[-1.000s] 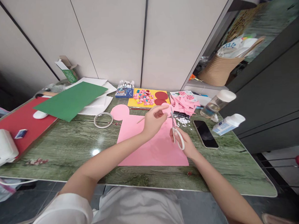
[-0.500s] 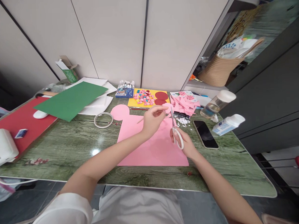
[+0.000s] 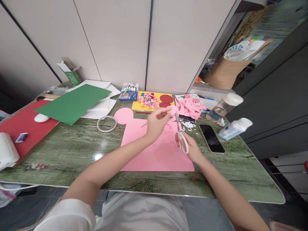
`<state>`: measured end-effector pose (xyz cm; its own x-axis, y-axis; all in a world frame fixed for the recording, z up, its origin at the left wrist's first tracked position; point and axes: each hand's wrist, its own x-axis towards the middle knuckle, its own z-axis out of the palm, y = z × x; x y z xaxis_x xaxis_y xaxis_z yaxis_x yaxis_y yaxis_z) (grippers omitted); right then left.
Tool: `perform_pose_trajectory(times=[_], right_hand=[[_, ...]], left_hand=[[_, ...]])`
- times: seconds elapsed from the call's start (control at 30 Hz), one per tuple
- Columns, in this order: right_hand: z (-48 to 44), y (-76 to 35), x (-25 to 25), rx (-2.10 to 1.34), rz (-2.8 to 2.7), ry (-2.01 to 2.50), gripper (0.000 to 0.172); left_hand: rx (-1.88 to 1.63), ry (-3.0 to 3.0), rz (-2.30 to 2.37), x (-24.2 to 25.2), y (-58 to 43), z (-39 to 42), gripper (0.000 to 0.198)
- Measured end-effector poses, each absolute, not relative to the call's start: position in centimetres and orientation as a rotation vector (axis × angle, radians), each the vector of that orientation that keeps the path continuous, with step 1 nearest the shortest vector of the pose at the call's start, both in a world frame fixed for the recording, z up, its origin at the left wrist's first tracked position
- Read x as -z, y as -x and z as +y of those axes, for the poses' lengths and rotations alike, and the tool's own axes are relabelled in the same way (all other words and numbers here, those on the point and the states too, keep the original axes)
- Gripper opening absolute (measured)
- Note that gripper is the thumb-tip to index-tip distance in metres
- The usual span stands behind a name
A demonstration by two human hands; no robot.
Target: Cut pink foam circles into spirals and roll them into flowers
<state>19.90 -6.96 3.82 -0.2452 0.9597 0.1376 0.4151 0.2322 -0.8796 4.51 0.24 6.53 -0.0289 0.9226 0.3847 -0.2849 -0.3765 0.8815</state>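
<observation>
A left hand pinches a small pink paper piece between thumb and fingertips, holding it up over the far side of a work table. A right hand curls around the white handles of a pair of scissors, the blades pointing away from the body and reaching the paper's right edge; which fingers pass through the loops cannot be told, nor whether the blades are parted. The paper looks thin and feather-light, likely to bend under a firm squeeze and to crease or tear if pulled; a light pinch near the rim, clear of the blades, would suit it best. The scissors appear stiff and slim, best gripped by the loops.

Beneath both hands lies a large pink sheet, flat on the table, with a pink disc at its far left corner and a pale ring just beside that. Near the scissors are white paper bits and a heap of pink offcuts; a phone lies to the right, close to a white bottle. Farther back, a yellow sheet bears colorful small pieces and dark red discs, while a green sheet lies at left.
</observation>
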Motion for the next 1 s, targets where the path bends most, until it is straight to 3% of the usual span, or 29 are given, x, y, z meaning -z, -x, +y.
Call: perform_pose_trajectory(times=[1.0], right_hand=[[-6.97, -19.94, -3.69, -0.96, -1.789, 1.249, 0.034]], left_hand=[[-1.6, -1.338, 0.779, -6.35, -4.31, 0.5, 0.015]])
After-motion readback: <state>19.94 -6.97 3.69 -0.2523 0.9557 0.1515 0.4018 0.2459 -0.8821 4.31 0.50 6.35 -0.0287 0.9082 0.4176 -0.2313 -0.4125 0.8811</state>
